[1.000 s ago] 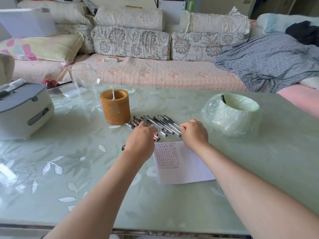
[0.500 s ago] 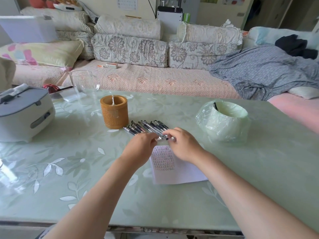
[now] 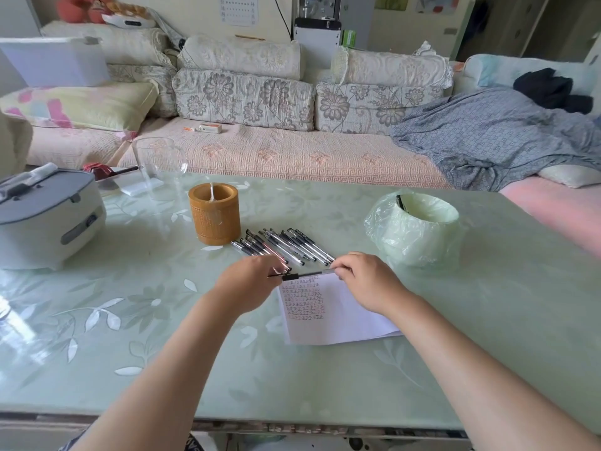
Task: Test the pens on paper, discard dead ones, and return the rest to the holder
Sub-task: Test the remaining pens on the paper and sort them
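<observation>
Left hand (image 3: 250, 284) and right hand (image 3: 367, 278) each keep a pinching grip on one end of a pen (image 3: 305, 274) just over the paper (image 3: 338, 320), probably to uncap it for testing.

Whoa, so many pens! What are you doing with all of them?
A person is testing pens on paper. The left hand and right hand hold one pen level by its ends, just above the top of the paper, which carries rows of red scribbles. A row of pens lies beside the bamboo holder. What looks like a dark pen sits in the bag-lined bin.
</observation>
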`<state>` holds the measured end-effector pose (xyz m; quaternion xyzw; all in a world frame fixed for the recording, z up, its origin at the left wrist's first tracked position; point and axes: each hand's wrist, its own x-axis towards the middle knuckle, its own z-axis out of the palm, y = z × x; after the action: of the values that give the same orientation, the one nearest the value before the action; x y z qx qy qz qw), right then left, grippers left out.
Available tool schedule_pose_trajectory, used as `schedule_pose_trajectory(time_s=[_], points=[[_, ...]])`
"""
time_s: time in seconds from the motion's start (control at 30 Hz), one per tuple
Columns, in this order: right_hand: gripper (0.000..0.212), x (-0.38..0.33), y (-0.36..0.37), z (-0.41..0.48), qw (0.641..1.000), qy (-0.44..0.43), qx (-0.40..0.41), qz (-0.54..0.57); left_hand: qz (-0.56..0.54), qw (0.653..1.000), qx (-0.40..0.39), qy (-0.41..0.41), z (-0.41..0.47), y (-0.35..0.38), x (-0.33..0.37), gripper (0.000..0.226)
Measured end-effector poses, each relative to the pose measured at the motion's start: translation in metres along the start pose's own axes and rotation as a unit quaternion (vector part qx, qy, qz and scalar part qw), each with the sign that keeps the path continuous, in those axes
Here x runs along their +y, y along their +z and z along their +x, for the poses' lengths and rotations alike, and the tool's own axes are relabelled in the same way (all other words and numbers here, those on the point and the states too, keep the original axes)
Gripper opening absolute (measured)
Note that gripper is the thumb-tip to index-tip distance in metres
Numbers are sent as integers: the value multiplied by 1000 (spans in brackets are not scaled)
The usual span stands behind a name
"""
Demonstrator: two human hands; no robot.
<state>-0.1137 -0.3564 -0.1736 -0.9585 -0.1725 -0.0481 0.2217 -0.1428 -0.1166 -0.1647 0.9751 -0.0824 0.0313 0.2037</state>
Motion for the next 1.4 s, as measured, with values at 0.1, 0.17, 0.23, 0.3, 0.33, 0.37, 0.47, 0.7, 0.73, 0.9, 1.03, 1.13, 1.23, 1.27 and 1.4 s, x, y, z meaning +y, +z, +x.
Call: schedule_pose_trajectory(time_s=[0.1, 0.17, 0.23, 0.3, 0.33, 0.37, 0.47, 0.7, 0.73, 0.9, 1.03, 1.13, 1.23, 1.27, 1.4], points=[[21, 2, 1, -1, 1000, -1, 0, -10, -12, 1000, -4, 3, -1, -2, -1, 19], [19, 0, 2, -2, 999, -15, 6, -30, -23, 1000, -7, 9, -2, 0, 0, 17], [16, -3, 3, -3, 998, -39, 15, -43, -34, 999, -3, 18, -2, 2, 2, 14], [18, -11, 4, -4, 997, -64, 8, -31, -51, 998, 10, 38, -1, 5, 7, 12], [19, -16, 5, -5, 997, -74, 2, -21, -60, 997, 18, 52, -1, 7, 10, 10], [20, -21, 5, -5, 997, -78, -8, -6, -68, 995, 25, 66, -1, 8, 14, 10], [23, -33, 6, -6, 994, -67, -56, 62, -77, 991, 53, 98, -2, 12, 23, 11], [7, -28, 3, -4, 991, -66, -64, 98, -102, 987, 46, 113, -1, 14, 23, 16], [6, -26, 4, -4, 991, -64, -67, 92, -104, 988, 38, 106, 0, 14, 22, 14], [16, -27, 3, -10, 995, -61, -77, 38, -125, 988, 37, 83, 0, 16, 24, 8], [23, -28, 3, -12, 994, -82, -66, -11, -148, 985, 26, 82, -2, 18, 25, 7], [26, -28, 4, -14, 994, -84, -42, -64, -159, 982, 23, 95, -3, 19, 26, 7], [27, -27, 3, -14, 994, -75, -27, -70, -173, 980, 32, 89, -1, 18, 24, 8], [27, -27, 2, -14, 995, -69, -32, -61, -173, 981, 29, 86, -1, 17, 24, 8], [27, -27, 6, -17, 996, -36, -78, -16, -127, 988, 14, 83, 1, 17, 22, 6]])
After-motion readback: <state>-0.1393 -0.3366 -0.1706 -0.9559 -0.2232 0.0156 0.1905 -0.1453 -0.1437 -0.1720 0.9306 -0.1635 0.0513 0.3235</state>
